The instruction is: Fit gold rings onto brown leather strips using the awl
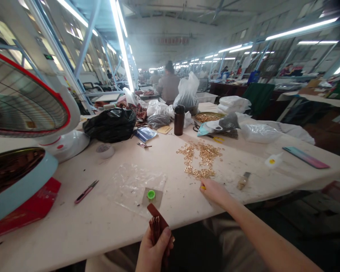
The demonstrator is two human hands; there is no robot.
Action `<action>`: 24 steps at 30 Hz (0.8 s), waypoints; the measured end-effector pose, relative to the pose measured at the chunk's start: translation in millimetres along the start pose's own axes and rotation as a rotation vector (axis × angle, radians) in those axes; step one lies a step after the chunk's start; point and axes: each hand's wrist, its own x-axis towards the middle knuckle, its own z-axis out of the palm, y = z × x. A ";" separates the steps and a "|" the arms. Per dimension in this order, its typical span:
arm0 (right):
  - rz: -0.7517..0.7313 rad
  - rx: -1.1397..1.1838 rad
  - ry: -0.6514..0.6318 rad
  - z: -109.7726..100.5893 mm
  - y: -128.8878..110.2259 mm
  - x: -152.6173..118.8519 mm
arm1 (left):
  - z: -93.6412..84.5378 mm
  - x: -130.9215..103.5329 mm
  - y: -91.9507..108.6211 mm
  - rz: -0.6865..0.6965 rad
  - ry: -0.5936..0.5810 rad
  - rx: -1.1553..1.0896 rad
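My left hand [153, 249], at the table's front edge, is closed around a bundle of brown leather strips [155, 226]. One strip sticks out above the rest, toward a small green cap [151, 194] on a greyish square. My right hand [215, 193] rests on the table with its fingers curled together, at the near edge of a spread of small gold metal rings [202, 155]. Something yellow shows at those fingers, but what they hold is hidden. Right of this hand lies a small tool with a wrapped handle [243, 182].
At left stand a fan [25, 102] and a light-blue-rimmed basin [42, 170] of brown pieces. Thread snips [86, 192] and a tape roll [105, 151] lie nearer. Behind are a black bag [110, 124], a dark bottle [179, 121] and plastic bags; a phone [306, 157] lies right.
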 end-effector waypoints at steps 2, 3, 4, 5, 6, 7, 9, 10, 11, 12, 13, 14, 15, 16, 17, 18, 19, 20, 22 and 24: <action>-0.053 0.059 0.025 -4.7 -6.5 -12.3 | -2.0 -4.3 4.9 0.011 0.021 0.017; -0.086 0.093 0.039 -7.5 -11.2 -21.3 | -2.1 -6.7 8.8 0.020 0.032 0.019; -0.117 0.127 0.052 -10.2 -16.8 -31.9 | -1.3 -9.4 13.5 0.033 0.041 0.014; -0.144 0.159 0.066 -12.9 -23.4 -43.3 | 0.5 -12.1 18.8 0.051 0.045 0.001; -0.166 0.193 0.075 -15.5 -30.8 -55.2 | 3.2 -14.8 24.4 0.068 0.043 -0.016; -0.184 0.229 0.083 -17.8 -38.6 -66.8 | 6.7 -17.2 29.8 0.080 0.034 -0.032; -0.244 0.350 0.097 -21.5 -54.5 -87.5 | 14.9 -20.7 38.6 0.100 0.006 -0.050; -0.283 0.410 0.104 -22.8 -61.8 -96.1 | 18.8 -21.7 41.5 0.115 -0.005 -0.051; -0.327 0.460 0.112 -23.8 -68.5 -103.4 | 22.1 -22.2 43.2 0.129 -0.014 -0.049; -0.370 0.498 0.122 -24.4 -74.2 -109.2 | 24.4 -22.3 43.9 0.140 -0.020 -0.043; -0.409 0.513 0.129 -24.7 -78.9 -113.8 | 25.7 -22.1 43.7 0.146 -0.026 -0.037; -0.447 0.511 0.132 -24.8 -82.8 -117.1 | 26.0 -21.7 42.9 0.147 -0.028 -0.030; -0.481 0.491 0.127 -24.6 -86.0 -119.5 | 25.4 -21.4 41.8 0.143 -0.031 -0.018; -0.512 0.454 0.121 -24.1 -88.6 -121.0 | 24.2 -21.1 40.7 0.136 -0.037 -0.004; -0.539 0.402 0.116 -23.3 -90.7 -121.9 | 22.7 -20.9 39.5 0.131 -0.048 0.016; -0.563 0.340 0.115 -22.1 -92.5 -122.3 | 20.9 -20.7 38.5 0.133 -0.065 0.040; -0.586 0.275 0.119 -20.4 -94.0 -122.5 | 19.1 -20.5 37.4 0.139 -0.087 0.068; -0.610 0.217 0.133 -18.3 -95.0 -122.5 | 17.4 -20.4 36.4 0.145 -0.111 0.097; -0.670 0.134 0.167 -12.5 -94.8 -122.5 | 14.2 -20.2 34.0 0.156 -0.146 0.137; -0.741 0.113 0.191 -5.1 -90.7 -121.9 | 11.5 -20.3 31.6 0.150 -0.173 0.133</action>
